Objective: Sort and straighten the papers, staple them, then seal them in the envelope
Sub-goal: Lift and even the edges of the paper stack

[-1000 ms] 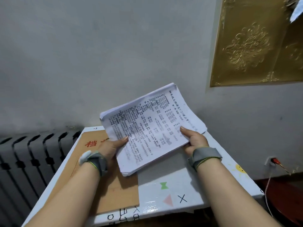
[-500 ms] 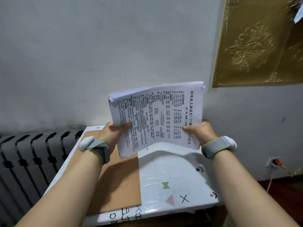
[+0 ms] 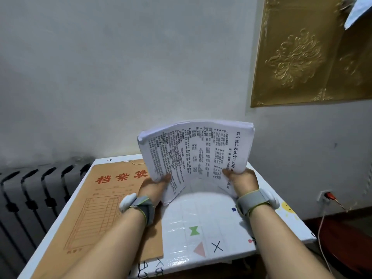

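My left hand (image 3: 154,187) and right hand (image 3: 244,181) grip the papers (image 3: 196,156) upright, bowed. Long axis runs nine to three; envelope (image 3: 104,200) lies at nine on the counter (image 3: 211,228).

Single head view, looking forward and down, close over table (image 3: 227,216) facing wall (image 3: 141,67).

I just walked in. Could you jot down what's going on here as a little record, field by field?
Papers: printed stack of papers, held upright and bowed, above the table
Left hand: grips the stack's lower left corner
Right hand: grips its lower right edge
Envelope: brown file envelope lying flat on the white table, left side
Stapler: none in view
Stage: straightening; not stapled as far as visible
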A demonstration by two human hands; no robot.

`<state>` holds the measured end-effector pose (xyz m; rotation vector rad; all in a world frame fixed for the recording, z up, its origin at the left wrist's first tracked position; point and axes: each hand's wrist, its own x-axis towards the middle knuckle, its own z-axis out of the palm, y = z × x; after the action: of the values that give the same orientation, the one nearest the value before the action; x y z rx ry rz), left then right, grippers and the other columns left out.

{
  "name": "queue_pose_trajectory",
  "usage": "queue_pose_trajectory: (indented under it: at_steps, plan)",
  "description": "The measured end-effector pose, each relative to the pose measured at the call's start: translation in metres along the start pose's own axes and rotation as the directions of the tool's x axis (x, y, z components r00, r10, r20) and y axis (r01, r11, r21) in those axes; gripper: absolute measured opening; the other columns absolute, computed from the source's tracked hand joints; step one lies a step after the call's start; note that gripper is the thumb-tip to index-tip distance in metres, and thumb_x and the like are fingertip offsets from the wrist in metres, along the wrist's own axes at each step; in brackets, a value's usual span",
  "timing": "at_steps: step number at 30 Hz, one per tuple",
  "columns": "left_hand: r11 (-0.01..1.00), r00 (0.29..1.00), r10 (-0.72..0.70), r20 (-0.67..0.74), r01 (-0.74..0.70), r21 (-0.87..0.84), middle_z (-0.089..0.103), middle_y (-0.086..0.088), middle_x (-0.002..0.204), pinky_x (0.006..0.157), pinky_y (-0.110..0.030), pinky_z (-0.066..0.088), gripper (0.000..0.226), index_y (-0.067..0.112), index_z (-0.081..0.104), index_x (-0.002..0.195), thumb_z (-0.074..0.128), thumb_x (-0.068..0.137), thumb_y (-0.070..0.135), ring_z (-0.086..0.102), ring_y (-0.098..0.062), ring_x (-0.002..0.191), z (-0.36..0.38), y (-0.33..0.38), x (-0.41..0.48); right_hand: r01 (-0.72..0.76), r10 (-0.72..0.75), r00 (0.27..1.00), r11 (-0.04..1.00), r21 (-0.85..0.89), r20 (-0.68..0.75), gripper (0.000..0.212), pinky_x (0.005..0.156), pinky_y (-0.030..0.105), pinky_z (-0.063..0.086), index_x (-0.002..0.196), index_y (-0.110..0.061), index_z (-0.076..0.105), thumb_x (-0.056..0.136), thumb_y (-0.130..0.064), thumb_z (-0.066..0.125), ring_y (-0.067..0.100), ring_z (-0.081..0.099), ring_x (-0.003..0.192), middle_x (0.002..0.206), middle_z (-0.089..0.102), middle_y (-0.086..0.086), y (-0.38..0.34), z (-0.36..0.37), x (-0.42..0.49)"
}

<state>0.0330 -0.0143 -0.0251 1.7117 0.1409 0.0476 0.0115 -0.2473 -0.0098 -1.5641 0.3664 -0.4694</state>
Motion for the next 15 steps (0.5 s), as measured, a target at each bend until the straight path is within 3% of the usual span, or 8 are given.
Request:
queue_pose_trajectory:
  at_steps: [3, 5, 7, 9, 11, 13, 15]
  plan:
    - [0.993, 1.0, 0.004, -0.02, -0.002, 0.118, 0.064, -0.006, 0.11, 0.092, -0.032, 0.044, 0.037, 0.011, 0.063, 0.111, 0.062, 0.086, 0.038, 0.061, -0.027, 0.101, -0.002, 0.011, -0.002, -0.035, 0.035, 0.999, 0.999, -0.007, 0.019, 0.012, 0.08, 0.035, 0.053, 0.085, -0.011, 0.068, 0.076, -0.005, 0.073, 0.025, 0.066, 0.079, 0.085, 0.069, 0.006, 0.002, 0.001, 0.004]
    - [0.99, 0.999, 0.043, 0.0, -0.043, 0.134, 0.066, -0.004, 0.104, 0.089, -0.033, 0.048, 0.026, 0.014, 0.065, 0.102, 0.064, 0.085, 0.034, 0.063, -0.025, 0.093, -0.009, 0.019, -0.002, -0.05, 0.048, 0.998, 0.998, 0.031, 0.044, 0.017, 0.081, 0.038, 0.055, 0.091, -0.001, 0.07, 0.075, -0.002, 0.073, 0.028, 0.069, 0.08, 0.083, 0.071, 0.008, -0.001, -0.001, 0.007]
    - [0.983, 0.994, 0.093, 0.062, -0.102, 0.151, 0.069, -0.004, 0.093, 0.073, -0.03, 0.052, 0.007, 0.019, 0.064, 0.089, 0.064, 0.086, 0.026, 0.063, -0.017, 0.075, -0.021, 0.028, -0.002, -0.065, 0.061, 0.993, 0.997, 0.035, 0.104, 0.019, 0.079, 0.038, 0.057, 0.095, 0.003, 0.07, 0.076, 0.001, 0.071, 0.029, 0.07, 0.079, 0.084, 0.071, 0.012, -0.006, -0.004, 0.008]
    - [0.981, 0.989, 0.089, 0.118, -0.107, 0.16, 0.069, -0.002, 0.083, 0.063, -0.025, 0.05, 0.004, 0.019, 0.064, 0.084, 0.067, 0.084, 0.02, 0.062, -0.013, 0.068, -0.04, 0.033, 0.004, -0.07, 0.065, 0.976, 0.997, 0.015, 0.208, 0.011, 0.069, 0.028, 0.056, 0.087, -0.001, 0.069, 0.077, 0.004, 0.07, 0.022, 0.07, 0.07, 0.082, 0.071, 0.012, -0.014, -0.008, 0.006]
    - [0.99, 0.984, 0.039, 0.172, -0.061, 0.128, 0.072, -0.008, 0.089, 0.081, -0.037, 0.054, 0.032, 0.014, 0.068, 0.089, 0.083, 0.065, 0.03, 0.068, -0.025, 0.083, -0.063, 0.035, 0.013, -0.109, 0.095, 0.947, 0.994, 0.027, 0.307, 0.013, 0.075, 0.029, 0.056, 0.084, -0.004, 0.069, 0.075, 0.005, 0.07, 0.024, 0.071, 0.074, 0.088, 0.072, 0.016, -0.018, -0.01, 0.006]
    - [0.988, 0.971, -0.03, 0.236, -0.007, 0.155, 0.072, -0.011, 0.1, 0.095, -0.044, 0.048, 0.068, 0.009, 0.07, 0.097, 0.09, 0.042, 0.043, 0.067, -0.03, 0.094, -0.081, 0.032, 0.02, -0.196, 0.157, 0.907, 0.979, 0.062, 0.391, 0.019, 0.089, 0.044, 0.053, 0.093, 0.001, 0.069, 0.074, 0.007, 0.07, 0.034, 0.069, 0.089, 0.098, 0.071, 0.022, -0.018, -0.009, 0.006]
    - [0.96, 0.973, -0.053, 0.226, -0.012, 0.279, 0.07, -0.007, 0.105, 0.087, -0.036, 0.052, 0.06, 0.009, 0.067, 0.103, 0.088, 0.054, 0.036, 0.067, -0.022, 0.088, -0.09, 0.035, 0.017, -0.284, 0.221, 0.868, 0.956, 0.08, 0.444, 0.029, 0.092, 0.048, 0.051, 0.102, 0.007, 0.066, 0.074, 0.012, 0.066, 0.038, 0.067, 0.094, 0.101, 0.07, 0.024, -0.013, -0.002, 0.004]
